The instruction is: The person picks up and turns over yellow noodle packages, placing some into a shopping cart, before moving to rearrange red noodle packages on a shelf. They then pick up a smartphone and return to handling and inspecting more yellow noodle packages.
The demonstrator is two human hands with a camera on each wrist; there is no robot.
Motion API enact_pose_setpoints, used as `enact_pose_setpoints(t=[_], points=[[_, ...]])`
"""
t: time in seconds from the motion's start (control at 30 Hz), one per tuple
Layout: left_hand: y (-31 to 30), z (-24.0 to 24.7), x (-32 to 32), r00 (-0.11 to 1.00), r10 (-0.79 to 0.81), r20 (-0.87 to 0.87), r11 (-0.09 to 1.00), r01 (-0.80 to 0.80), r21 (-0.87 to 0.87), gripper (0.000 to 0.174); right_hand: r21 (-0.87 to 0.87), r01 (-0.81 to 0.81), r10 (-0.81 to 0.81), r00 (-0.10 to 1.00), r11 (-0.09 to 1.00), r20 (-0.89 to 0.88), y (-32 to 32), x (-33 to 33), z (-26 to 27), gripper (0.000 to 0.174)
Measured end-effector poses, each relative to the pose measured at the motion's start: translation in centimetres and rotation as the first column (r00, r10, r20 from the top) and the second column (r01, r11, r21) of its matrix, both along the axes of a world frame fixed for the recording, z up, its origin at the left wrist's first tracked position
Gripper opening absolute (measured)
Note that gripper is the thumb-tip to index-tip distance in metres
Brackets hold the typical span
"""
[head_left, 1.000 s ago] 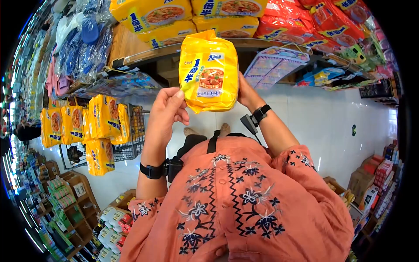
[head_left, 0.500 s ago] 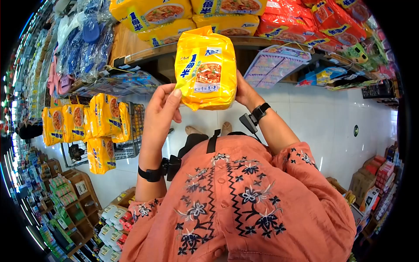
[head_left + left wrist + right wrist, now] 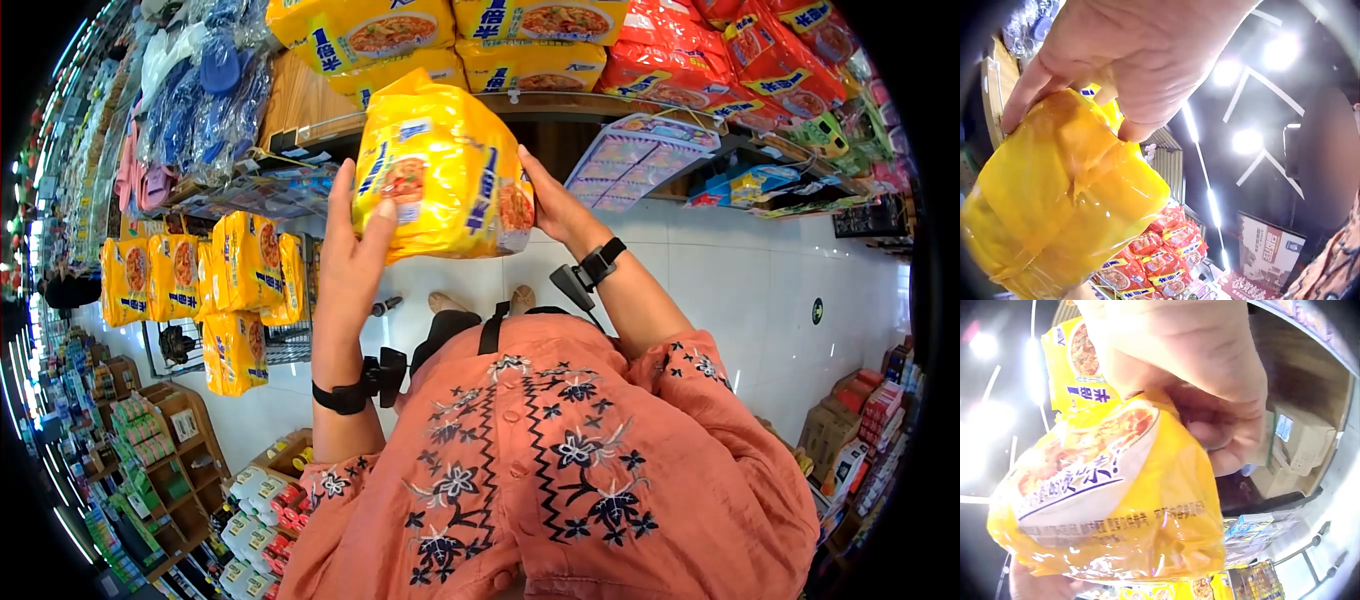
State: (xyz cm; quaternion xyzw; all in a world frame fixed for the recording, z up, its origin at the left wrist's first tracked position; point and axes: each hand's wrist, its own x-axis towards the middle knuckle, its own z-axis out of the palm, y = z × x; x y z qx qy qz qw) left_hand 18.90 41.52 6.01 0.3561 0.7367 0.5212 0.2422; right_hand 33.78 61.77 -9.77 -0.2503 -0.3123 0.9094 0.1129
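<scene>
A yellow multipack of instant noodles (image 3: 440,150) is held up between both hands, tilted so its bowl picture and a second printed side show in the head view. The left hand (image 3: 350,245) grips its left side, thumb over the printed front and fingers along the edge. In the left wrist view, that hand (image 3: 1135,56) clasps one end of the shiny wrapper (image 3: 1047,194). Gripping the opposite side is the right hand (image 3: 560,205), partly hidden behind the pack. The right wrist view shows the right hand's (image 3: 1191,356) curled fingers at the wrapper's corner.
Yellow noodle packs (image 3: 390,40) and red ones (image 3: 665,60) are stacked on the wooden shelf (image 3: 310,95) ahead. At the left, several yellow packs (image 3: 245,260) sit in and on a wire cart (image 3: 290,350). A purple sheet (image 3: 640,160) hangs from the shelf edge.
The pack has turned, bringing another printed side into view, and shifted slightly left. The left hand has moved from its lower corner up along its left side, thumb now across the front.
</scene>
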Motion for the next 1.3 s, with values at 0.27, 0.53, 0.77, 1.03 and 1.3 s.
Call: enact_pose_setpoints(t=[0.27,0.53,0.77,1.03,1.3], points=[[-3.2,-4.3,-4.8,0.751,0.089,0.654,0.986,-0.162,0.051,0.068,0.236,-0.128,0.112,0.990,0.963,0.081,1.6,0.9,6.5,0.067],[-4.3,-8.5,-4.7,0.486,0.004,0.874,0.846,-0.468,0.257,0.058,0.591,-0.087,0.084,0.996,0.802,0.032,0.3,-0.2,11.2,0.029],[-5.5,-10.0,-4.0,0.503,-0.029,0.864,0.825,-0.476,0.305,0.054,0.513,0.001,0.020,0.999,0.858,-0.036,-1.7,-1.4,9.2,0.045],[-6.2,-8.9,-3.0,0.488,-0.064,0.870,0.894,-0.361,0.267,0.057,0.457,-0.012,0.006,1.000,0.890,0.014,-2.7,-1.5,9.2,0.059],[-6.7,-8.1,-3.1,0.440,-0.013,0.898,0.905,-0.377,0.198,0.053,0.583,0.023,-0.045,0.999,0.812,0.023,-2.7,-0.5,11.1,0.056]])
